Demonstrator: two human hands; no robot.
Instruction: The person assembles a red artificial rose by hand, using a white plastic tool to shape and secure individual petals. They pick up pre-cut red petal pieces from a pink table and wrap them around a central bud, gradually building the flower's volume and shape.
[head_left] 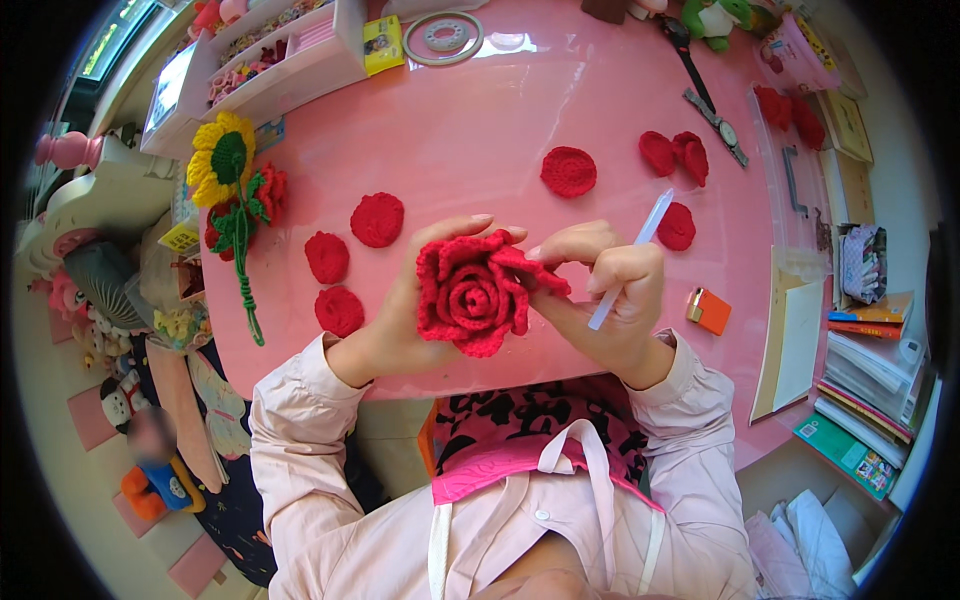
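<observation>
A red crocheted rose (472,297) with layered petals faces up above the table's near side. My left hand (390,330) is closed around it from the left, its fingers partly hidden behind the bloom. Thumb and fingers of my right hand (625,300) pinch a petal edge at the rose's right side. That same hand also holds a translucent whitish glue stick (655,214), slanting up to the right. Loose red crocheted petals lie on both sides, among them one petal (377,220) left of the rose and another petal (568,172) beyond my right hand.
On the pink table (480,130), a crocheted sunflower (222,160) lies at the left and an orange lighter (708,312) at the right. Farther off are a white organizer (300,75), a tape roll (443,38) and a wristwatch (722,130). Books (868,395) line the right side.
</observation>
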